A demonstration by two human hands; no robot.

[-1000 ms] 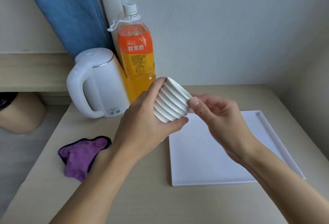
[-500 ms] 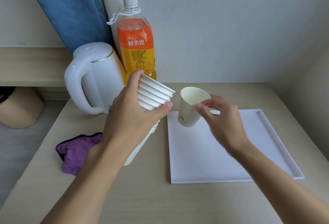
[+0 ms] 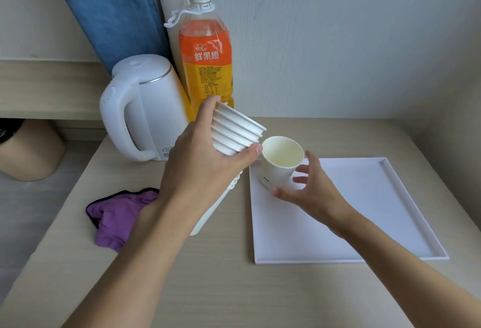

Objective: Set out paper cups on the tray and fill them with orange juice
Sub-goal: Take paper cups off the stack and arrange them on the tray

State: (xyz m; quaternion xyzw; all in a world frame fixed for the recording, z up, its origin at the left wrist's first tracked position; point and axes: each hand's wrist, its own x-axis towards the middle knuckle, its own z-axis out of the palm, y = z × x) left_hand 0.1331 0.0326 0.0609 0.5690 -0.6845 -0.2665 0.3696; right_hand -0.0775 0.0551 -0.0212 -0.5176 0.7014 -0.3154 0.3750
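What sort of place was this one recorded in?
Probably a room at home or in a dormitory: a pale wood-grain desk set in a wall corner, a white electric kettle beside a juice bottle on it, and a blue curtain behind them.

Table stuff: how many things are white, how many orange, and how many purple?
White: 4 (kettle, tray, single cup, cup stack counted as one)
Orange: 1 (juice bottle)
Purple: 1 (cloth)
Total: 6
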